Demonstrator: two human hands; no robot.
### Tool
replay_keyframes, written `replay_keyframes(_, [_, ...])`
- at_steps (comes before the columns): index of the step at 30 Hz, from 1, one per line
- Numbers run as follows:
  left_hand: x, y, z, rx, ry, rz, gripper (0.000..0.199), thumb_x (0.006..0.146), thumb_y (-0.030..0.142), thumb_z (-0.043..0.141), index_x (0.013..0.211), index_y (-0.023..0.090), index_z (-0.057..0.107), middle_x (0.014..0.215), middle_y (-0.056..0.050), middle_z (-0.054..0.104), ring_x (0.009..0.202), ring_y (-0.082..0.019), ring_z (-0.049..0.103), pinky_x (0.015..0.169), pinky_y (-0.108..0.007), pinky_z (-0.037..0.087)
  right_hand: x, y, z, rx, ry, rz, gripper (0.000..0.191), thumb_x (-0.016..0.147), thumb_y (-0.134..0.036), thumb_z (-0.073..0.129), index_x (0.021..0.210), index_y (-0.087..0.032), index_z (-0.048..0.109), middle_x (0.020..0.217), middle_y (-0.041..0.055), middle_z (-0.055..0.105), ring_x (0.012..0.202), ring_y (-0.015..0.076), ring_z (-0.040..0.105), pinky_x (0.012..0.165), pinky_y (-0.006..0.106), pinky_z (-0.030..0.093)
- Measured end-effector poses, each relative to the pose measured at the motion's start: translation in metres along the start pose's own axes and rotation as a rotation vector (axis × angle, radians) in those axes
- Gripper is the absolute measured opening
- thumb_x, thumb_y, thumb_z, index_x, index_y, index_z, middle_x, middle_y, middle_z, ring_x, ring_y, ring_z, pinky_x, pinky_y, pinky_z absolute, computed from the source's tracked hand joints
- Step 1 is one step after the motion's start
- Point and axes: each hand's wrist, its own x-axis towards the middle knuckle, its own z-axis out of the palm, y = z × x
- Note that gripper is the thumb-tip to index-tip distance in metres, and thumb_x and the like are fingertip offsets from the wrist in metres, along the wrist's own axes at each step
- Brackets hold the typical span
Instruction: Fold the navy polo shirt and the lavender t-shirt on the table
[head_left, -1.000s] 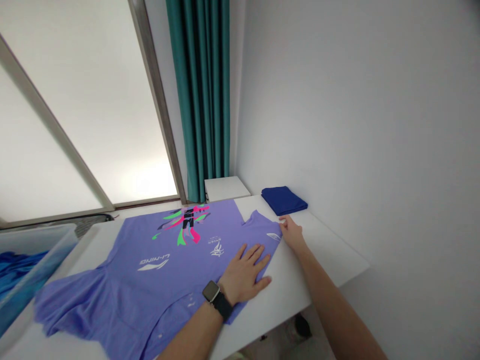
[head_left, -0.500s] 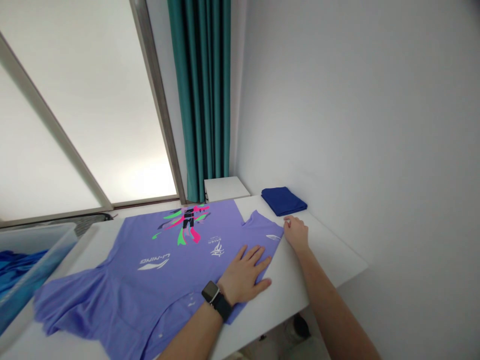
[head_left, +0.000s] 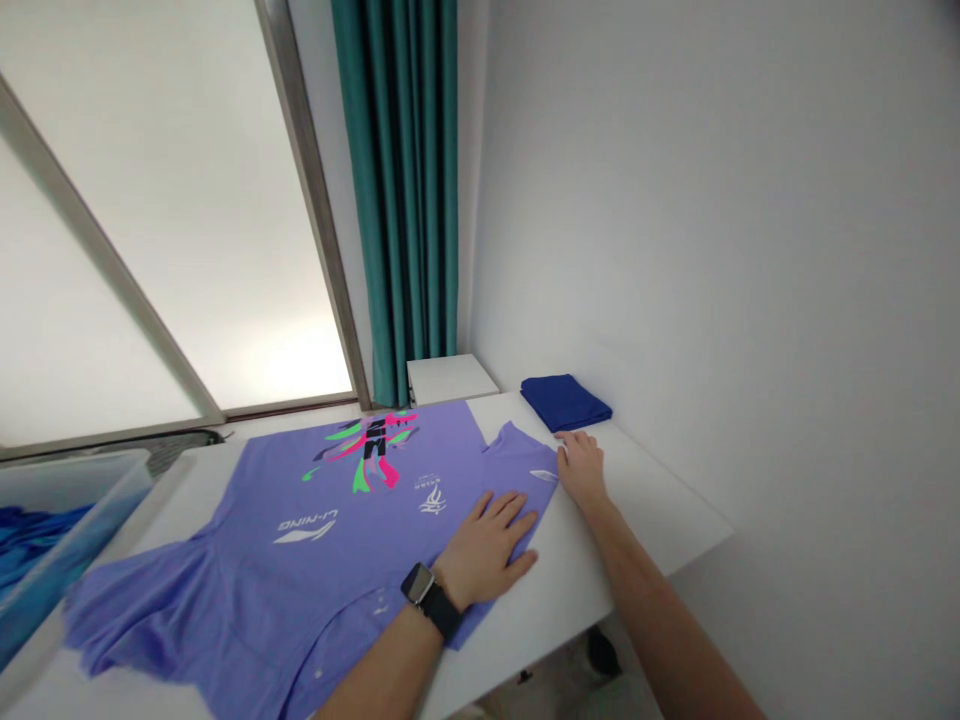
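A purple T-shirt (head_left: pixel 262 580) with white lettering and a bright pink, green and black print lies spread on the white table (head_left: pixel 645 500). My left hand (head_left: pixel 484 550), with a dark watch on its wrist, presses flat on the shirt near the sleeve, fingers spread. At the outer edge of that sleeve (head_left: pixel 521 455), my right hand (head_left: pixel 583 470) rests with its fingers loosely bent and slightly apart. Its thumb side touches the sleeve edge. The far sleeve, at the left, is rumpled.
A folded dark blue cloth (head_left: pixel 566 402) lies by the wall, just beyond my right hand. On the left is a translucent bin (head_left: pixel 112 500) with blue fabric (head_left: pixel 34 540) inside. A white cabinet (head_left: pixel 452 377) and green curtain (head_left: pixel 401 200) are behind the table.
My right hand has shifted slightly left, and its fingers have loosened from a tighter bend. The sleeve's outer edge has drawn in slightly. My left hand stays in place on the shirt.
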Motion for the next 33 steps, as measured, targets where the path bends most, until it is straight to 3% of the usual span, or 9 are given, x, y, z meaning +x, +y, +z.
replay_keyframes(4, [0.001, 0.0, 0.0, 0.003, 0.007, -0.01, 0.049, 0.099, 0.048, 0.038, 0.141, 0.025, 0.046, 0.152, -0.008, 0.042, 0.141, -0.025, 0.036, 0.117, -0.05, 0.024, 0.016, -0.017, 0.007, 0.172, -0.006, -0.168, 0.032, 0.094, -0.015, 0.039, 0.117, -0.02, 0.061, 0.11, 0.0094, 0.064, 0.103, 0.0234, 0.053, 0.087, 0.033, 0.036])
replay_keyframes(11, [0.002, 0.001, -0.002, 0.0, 0.014, -0.031, 0.046, 0.099, 0.044, 0.039, 0.14, 0.025, 0.048, 0.15, -0.007, 0.044, 0.139, -0.024, 0.038, 0.117, -0.048, 0.025, 0.061, -0.046, 0.033, 0.29, -0.143, -0.127, 0.03, 0.093, -0.014, 0.04, 0.104, -0.022, 0.067, 0.099, 0.0049, 0.071, 0.09, 0.0191, 0.061, 0.08, 0.029, 0.04])
replay_keyframes(18, [0.004, 0.002, -0.006, -0.051, 0.031, -0.056, 0.042, 0.097, 0.037, 0.046, 0.137, 0.025, 0.05, 0.148, -0.008, 0.047, 0.137, -0.024, 0.041, 0.117, -0.048, 0.026, 0.066, -0.043, 0.054, 0.328, -0.165, -0.173, 0.028, 0.093, -0.013, 0.042, 0.103, -0.02, 0.067, 0.1, 0.0051, 0.07, 0.094, 0.017, 0.061, 0.087, 0.027, 0.041])
replay_keyframes(22, [0.012, -0.001, -0.025, -0.068, 0.137, -0.149, 0.037, 0.096, 0.032, 0.048, 0.131, 0.023, 0.056, 0.134, -0.007, 0.059, 0.126, -0.023, 0.052, 0.109, -0.043, 0.037, 0.063, -0.038, 0.054, 0.316, -0.174, -0.195, 0.027, 0.093, -0.014, 0.042, 0.102, -0.02, 0.067, 0.097, 0.0053, 0.069, 0.093, 0.0169, 0.061, 0.087, 0.027, 0.041])
replay_keyframes(28, [0.052, -0.041, -0.067, 0.084, 0.174, -0.185, 0.027, 0.095, 0.026, 0.045, 0.112, 0.022, 0.066, 0.108, -0.006, 0.072, 0.101, -0.023, 0.064, 0.092, -0.039, 0.044, 0.063, -0.04, 0.053, 0.261, -0.166, -0.186, 0.028, 0.094, -0.015, 0.042, 0.106, -0.021, 0.066, 0.104, 0.0079, 0.066, 0.098, 0.0183, 0.059, 0.087, 0.027, 0.039])
replay_keyframes(30, [0.068, -0.061, -0.071, 0.102, 0.209, -0.195, 0.027, 0.095, 0.022, 0.043, 0.108, 0.021, 0.067, 0.104, -0.006, 0.073, 0.099, -0.023, 0.064, 0.09, -0.038, 0.044, 0.062, -0.043, 0.051, 0.241, -0.168, -0.186, 0.027, 0.093, -0.014, 0.043, 0.107, -0.021, 0.065, 0.105, 0.0087, 0.065, 0.103, 0.02, 0.057, 0.088, 0.029, 0.038])
replay_keyframes(33, [0.084, -0.088, -0.061, 0.068, 0.238, -0.227, 0.027, 0.093, 0.018, 0.044, 0.108, 0.02, 0.067, 0.103, -0.006, 0.073, 0.1, -0.022, 0.063, 0.089, -0.037, 0.044, 0.06, -0.046, 0.049, 0.216, -0.176, -0.194, 0.027, 0.093, -0.014, 0.043, 0.107, -0.022, 0.065, 0.105, 0.0088, 0.065, 0.104, 0.0218, 0.055, 0.089, 0.031, 0.037])
